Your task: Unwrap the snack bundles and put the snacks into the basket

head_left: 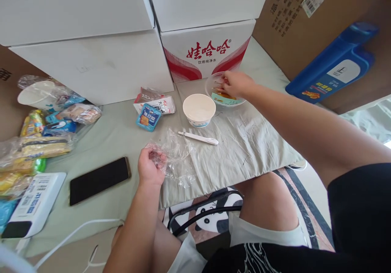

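My left hand (152,165) is closed around part of a crumpled clear plastic wrapper (180,159), and the rest spreads over the cloth. Over the far side, my right hand (237,84) reaches into a clear plastic bowl (210,86), fingers drawn together at its contents. What they grip is hidden. A green packet (226,98) and something orange-brown lie in that bowl. Left of it stands a white paper bowl (199,109), upright, with blue print near its base. A white utility knife (198,137) lies between the paper bowl and the wrapper.
A blue snack packet (148,117) and a red-and-white packet (157,103) lie left of the paper bowl. Further left are a phone (100,180), a white power bank (35,203) with a cable, and bagged snacks (45,142). White boxes (210,57) stand behind; a brown carton (311,32) stands right.
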### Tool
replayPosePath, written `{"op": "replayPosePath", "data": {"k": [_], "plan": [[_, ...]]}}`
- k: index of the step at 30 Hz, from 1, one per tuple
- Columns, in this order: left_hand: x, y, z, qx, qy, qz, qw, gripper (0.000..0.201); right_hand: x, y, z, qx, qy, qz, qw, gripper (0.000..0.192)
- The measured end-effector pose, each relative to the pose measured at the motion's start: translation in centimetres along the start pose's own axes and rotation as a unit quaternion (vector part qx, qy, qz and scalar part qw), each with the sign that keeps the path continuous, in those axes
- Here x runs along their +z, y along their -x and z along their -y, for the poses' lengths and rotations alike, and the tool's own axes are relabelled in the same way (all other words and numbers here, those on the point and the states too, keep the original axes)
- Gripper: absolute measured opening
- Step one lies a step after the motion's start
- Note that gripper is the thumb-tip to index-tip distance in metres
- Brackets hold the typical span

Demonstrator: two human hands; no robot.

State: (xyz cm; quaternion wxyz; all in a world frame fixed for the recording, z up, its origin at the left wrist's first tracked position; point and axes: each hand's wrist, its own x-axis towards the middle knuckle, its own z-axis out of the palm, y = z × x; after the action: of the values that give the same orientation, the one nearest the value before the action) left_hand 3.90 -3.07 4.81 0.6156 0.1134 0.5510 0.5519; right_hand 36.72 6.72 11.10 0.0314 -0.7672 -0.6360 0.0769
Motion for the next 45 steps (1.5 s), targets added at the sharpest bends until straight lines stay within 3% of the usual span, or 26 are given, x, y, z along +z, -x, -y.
{"op": "replayPosePath", "data": {"k": [5, 15, 20, 23, 29, 33, 37, 40, 45], "plan": [[0.0, 0.1, -0.2, -0.005, 0.004, -0.001, 1.000, 0.013, -1.3, -0.7, -0.2, -0.003, 0.022, -0.058, 0.998, 0.041], [-0.5, -0.2, -0.2, -0.001, 0.007, 0.019, 1.000, 0.017, -1.3, -1.1, 2.4, 0.078, 0.030, 0.019, 0.996, 0.060], [-0.5, -0.3, -0.1, 0.012, 0.005, 0.025, 1.000, 0.017, 0.3, -1.3, 2.0, 0.036, 0.071, 0.098, 0.992, 0.049], [-0.4, 0.0, -0.1, 0.014, 0.003, 0.021, 1.000, 0.017, 0.5, -1.7, 0.5, 0.012, 0.059, 0.085, 0.995, 0.049], [-0.5, 0.3, -0.2, 0.015, 0.004, 0.020, 1.000, 0.016, -1.2, -1.2, -1.9, 0.018, 0.030, 0.024, 0.999, 0.043], [-0.4, 0.3, -0.2, 0.011, 0.000, 0.018, 1.000, 0.016, -1.3, 0.0, -1.1, 0.013, 0.102, 0.057, 0.993, 0.033], [-0.3, 0.2, -0.1, 0.009, -0.006, 0.020, 1.000, 0.017, -0.7, 0.4, 0.3, 0.029, 0.081, 0.071, 0.994, 0.048], [-0.4, 0.1, 0.0, 0.011, -0.007, 0.017, 1.000, 0.019, -0.2, -0.1, 0.6, 0.040, 0.072, 0.060, 0.995, 0.048], [-0.7, 0.0, 0.1, 0.013, 0.000, 0.031, 0.999, 0.018, -0.4, -0.9, 0.0, 0.058, 0.119, 0.065, 0.989, 0.025]]}}
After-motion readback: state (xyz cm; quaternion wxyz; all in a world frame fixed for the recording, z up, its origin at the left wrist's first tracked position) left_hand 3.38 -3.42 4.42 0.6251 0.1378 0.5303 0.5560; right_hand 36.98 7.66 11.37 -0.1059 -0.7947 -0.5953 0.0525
